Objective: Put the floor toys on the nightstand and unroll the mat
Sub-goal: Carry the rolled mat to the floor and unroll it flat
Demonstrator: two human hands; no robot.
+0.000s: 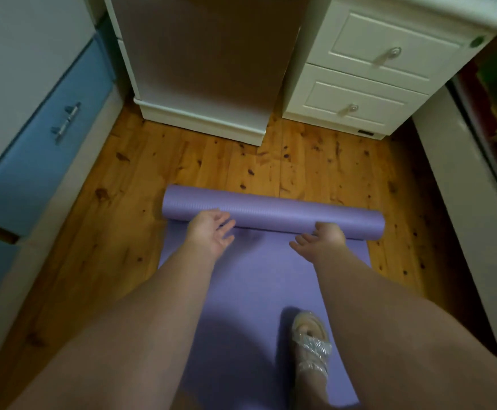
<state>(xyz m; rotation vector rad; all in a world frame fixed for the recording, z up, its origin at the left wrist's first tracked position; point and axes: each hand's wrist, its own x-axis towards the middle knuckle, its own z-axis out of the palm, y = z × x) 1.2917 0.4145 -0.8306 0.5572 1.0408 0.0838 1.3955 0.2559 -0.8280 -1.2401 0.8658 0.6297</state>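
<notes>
At frame centre, I see the purple mat (pixel 259 279) lying partly unrolled on the wooden floor (pixel 211 155). Its flat section runs from the middle of the frame down to the lower edge; the remaining roll lies crosswise just above centre. My left hand (pixel 210 232) rests against the near side of the roll toward its left end, fingers spread and loose, clasping nothing. My right hand (pixel 322 236) touches the roll toward its right end, fingers likewise splayed, palm open, with no hold on the mat. One foot in a clear sandal (pixel 311 344) stands on the flat section at lower centre. A white nightstand (pixel 368 72) with two drawers stands at upper right, well apart from the roll.
</notes>
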